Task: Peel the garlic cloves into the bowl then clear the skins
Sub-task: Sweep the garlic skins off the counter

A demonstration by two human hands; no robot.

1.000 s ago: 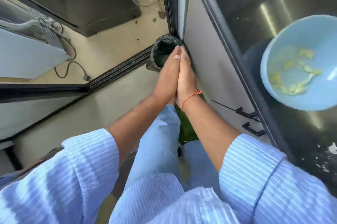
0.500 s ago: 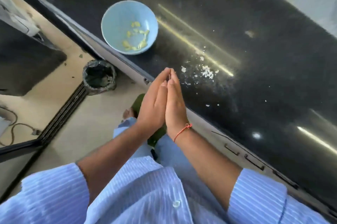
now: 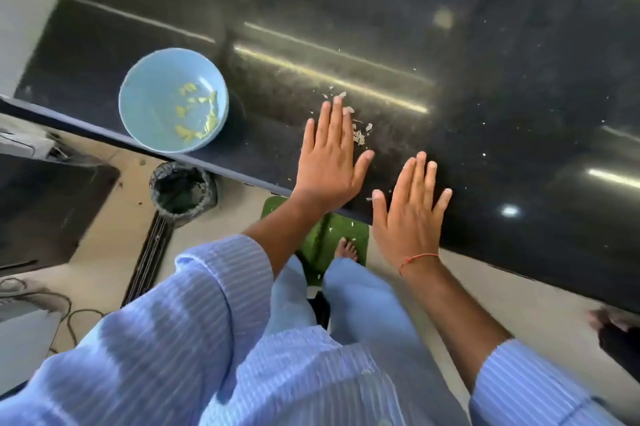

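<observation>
Garlic skins (image 3: 360, 136): loose flakes on black table (image 3: 485, 96), beside left hand (image 3: 329, 162). Peeled cloves (image 3: 197, 117): in blue bowl (image 3: 149, 107). Right hand (image 3: 410, 214): flat, empty; left likewise. Step: clearing skins. Next: sweep flakes together, carry to floor bin (image 3: 183, 191).

Counted: one blue bowl (image 3: 173, 100) holding roughly eight garlic pieces (image 3: 199, 114), blurred; two hands, left hand (image 3: 329, 162) and right hand (image 3: 408, 214); one bin (image 3: 183, 191); one green mat (image 3: 318, 238).
</observation>
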